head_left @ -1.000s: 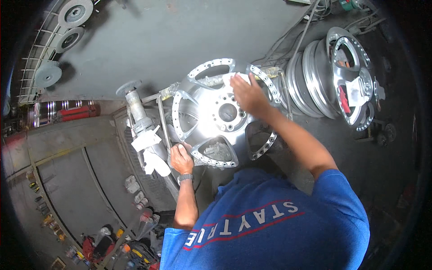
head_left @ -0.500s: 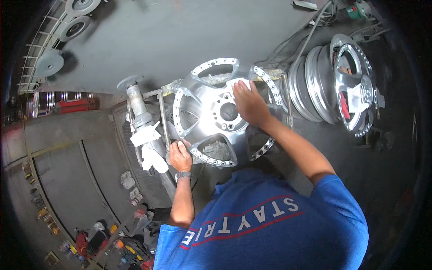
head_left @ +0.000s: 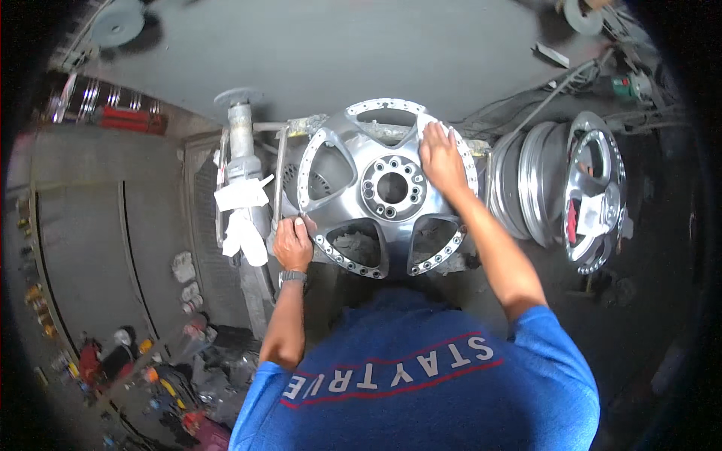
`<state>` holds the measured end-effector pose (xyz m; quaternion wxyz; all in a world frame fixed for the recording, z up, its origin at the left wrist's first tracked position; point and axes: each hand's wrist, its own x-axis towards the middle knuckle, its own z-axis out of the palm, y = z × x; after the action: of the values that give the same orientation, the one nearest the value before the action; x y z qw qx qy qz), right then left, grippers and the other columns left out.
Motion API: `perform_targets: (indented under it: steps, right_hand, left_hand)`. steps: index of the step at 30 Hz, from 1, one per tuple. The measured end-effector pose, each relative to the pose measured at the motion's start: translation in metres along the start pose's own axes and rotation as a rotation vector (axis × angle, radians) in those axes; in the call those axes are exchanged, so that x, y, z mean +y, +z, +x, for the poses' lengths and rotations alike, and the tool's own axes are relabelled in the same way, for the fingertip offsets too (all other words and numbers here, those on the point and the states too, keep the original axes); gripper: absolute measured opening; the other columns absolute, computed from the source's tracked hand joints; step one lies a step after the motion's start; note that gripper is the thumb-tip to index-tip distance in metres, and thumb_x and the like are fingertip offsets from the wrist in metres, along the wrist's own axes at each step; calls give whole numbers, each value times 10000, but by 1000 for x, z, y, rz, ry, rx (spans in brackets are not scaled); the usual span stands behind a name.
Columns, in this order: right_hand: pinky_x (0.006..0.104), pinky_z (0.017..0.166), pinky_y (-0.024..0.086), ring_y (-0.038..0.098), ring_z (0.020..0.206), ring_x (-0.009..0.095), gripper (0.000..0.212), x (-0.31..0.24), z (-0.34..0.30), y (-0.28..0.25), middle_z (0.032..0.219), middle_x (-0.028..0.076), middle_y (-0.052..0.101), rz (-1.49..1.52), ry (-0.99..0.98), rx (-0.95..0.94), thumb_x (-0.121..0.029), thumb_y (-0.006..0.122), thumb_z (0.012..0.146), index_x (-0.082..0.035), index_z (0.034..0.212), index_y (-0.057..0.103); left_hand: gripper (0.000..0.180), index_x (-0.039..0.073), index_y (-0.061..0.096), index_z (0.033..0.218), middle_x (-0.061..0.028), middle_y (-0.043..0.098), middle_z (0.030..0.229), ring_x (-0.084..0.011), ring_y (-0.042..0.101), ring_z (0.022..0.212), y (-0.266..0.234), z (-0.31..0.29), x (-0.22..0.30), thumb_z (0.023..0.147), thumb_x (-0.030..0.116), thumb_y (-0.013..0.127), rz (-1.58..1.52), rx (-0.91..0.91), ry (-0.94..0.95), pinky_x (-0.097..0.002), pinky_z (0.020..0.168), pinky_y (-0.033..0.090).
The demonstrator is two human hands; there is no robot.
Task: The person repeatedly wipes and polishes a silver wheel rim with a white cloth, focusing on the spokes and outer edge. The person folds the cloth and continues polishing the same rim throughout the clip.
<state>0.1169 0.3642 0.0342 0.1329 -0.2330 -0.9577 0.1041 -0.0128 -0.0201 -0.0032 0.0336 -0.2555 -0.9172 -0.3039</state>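
Observation:
A silvery multi-spoke wheel face with a bolt-holed rim lies flat in front of me. My right hand rests flat on its upper-right spoke, fingers stretched over a thin white cloth. Most of that piece is under the hand, and whether it is cloth or paper is hard to see. At the wheel's lower-left edge, my left hand is closed on the rim, thumb toward the wheel. The fingertips there are partly hidden.
A metal frame supports the wheel. To its left stands a grey spindle machine, draped with white rags. Several wheel barrels and another wheel face stand at right. Bags and loose items clutter the lower left.
The wheel has turned slightly clockwise. My right hand has slid outward with the cloth, from near the hub toward the rim. My left hand keeps to the lower-left edge. The view has shifted.

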Motion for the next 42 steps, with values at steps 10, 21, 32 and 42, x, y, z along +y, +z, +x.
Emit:
perform_targets:
  steps: [10,21,32,42]
  right_hand:
    - [650,1260,273,489,1464,489,476,-100,-33,-1,1460,339,601,-13,-126,-63,-139,584,1007,144,1390,594]
    - [583,1197,398,608,1325,453,433,-128,142,40,1343,300,672,52,-438,-414,-230,529,1048,90,1317,640]
    - [523,1144,478,679,1219,398,418,-131,134,56,1349,229,690,169,-650,-395,-257,556,1017,-9,1340,652]
    - [563,987,506,666,1156,518,447,64,107,-18,1124,321,724,299,268,-433,-365,461,1057,-4,1125,715]
  left_hand:
    - [216,66,680,993,-157,671,911,-417,671,836,-3,-1,-3,1049,266,620,-84,3,-71,-521,724,524]
    - [258,69,687,1085,-157,683,1008,-414,690,918,-13,1,0,1044,310,603,-102,-46,-135,-508,789,563]
    - [216,78,695,1054,-153,714,986,-396,706,892,3,-2,-8,1023,280,626,-80,19,-104,-511,770,565]
    - [202,90,696,994,-151,698,932,-397,699,861,-5,4,5,1033,272,618,-56,-19,-99,-510,738,548]
